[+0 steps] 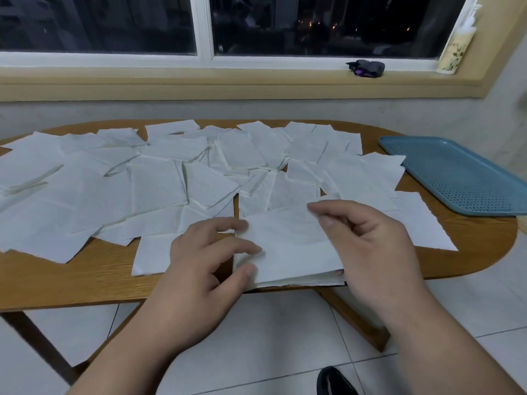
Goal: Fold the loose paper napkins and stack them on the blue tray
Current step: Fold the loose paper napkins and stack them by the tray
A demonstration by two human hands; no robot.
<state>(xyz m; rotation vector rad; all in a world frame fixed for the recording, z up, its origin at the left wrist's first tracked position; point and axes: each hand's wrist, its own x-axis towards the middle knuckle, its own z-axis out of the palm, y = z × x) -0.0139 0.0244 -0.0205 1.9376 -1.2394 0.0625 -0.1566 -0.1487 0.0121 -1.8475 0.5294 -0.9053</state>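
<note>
A folded napkin (291,252), a soft white paper rectangle with a faint embossed grain, lay at the table's (85,280) near edge, right of its middle, its layered edges facing the person. The left hand (199,269) was on the napkin's left edge, forefinger and thumb curled and nipping the paper there. The right hand (370,252) held its right side, with thumb and forefinger closed on the far right corner and another fingertip showing beneath the near edge.

The table was oval, of orange-brown wood with a plain grain, on slanted wooden legs. Loose napkins (156,183), flat creased squares and rectangles, overlapped across most of the top, from the left end to near the right end. The tray (462,178), blue plastic with rounded corners and a perforated floor, sat on the table's far right end, hanging over the rim, with no napkins on it.

Beyond the table, on the yellow sill, lay a dark crumpled bundle (366,68) and a pale pump bottle (456,49). Below the table's near edge, a glossy black shoe (333,380) stood on white floor tiles.
</note>
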